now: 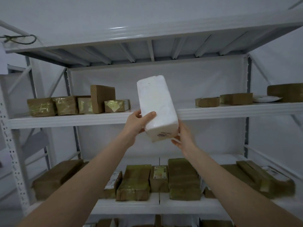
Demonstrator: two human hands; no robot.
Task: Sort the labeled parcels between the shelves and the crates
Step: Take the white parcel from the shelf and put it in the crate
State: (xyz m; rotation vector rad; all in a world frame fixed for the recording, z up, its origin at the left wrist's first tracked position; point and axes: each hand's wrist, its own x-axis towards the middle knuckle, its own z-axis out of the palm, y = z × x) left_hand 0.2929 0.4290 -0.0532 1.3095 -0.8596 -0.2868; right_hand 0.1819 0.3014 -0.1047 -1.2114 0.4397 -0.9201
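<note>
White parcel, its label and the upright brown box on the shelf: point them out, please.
White parcel (155,102): head view, middle of its broad face.
Label (162,134): head view, on the printed digits.
Upright brown box (105,99): head view, centre of its front face.

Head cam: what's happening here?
A person holds a white parcel in both hands, raised in front of the middle shelf. The left hand grips its left side; the right hand cups the labelled lower end. The parcel is not on the shelf yet. Brown parcels sit on that shelf to either side and on the lower shelf.
</note>
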